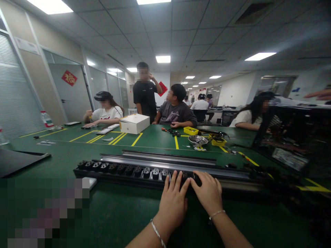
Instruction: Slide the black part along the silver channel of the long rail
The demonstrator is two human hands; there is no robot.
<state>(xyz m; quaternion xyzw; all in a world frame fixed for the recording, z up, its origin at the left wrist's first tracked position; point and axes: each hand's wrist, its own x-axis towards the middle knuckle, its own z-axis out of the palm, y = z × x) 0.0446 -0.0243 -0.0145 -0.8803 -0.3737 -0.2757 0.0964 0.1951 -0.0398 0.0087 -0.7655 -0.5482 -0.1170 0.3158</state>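
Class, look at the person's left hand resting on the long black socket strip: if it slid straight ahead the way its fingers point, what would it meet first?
The left hand already touches the black socket strip; going on, it would probably meet the grey metal rail lying just behind it, though depth is hard to judge.

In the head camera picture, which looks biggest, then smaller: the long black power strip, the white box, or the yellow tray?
1. Long black plastic power strip, widest, though nearest the camera.
2. White cardboard box.
3. Small yellow plastic tray, smallest; it sits about as far away as the box.
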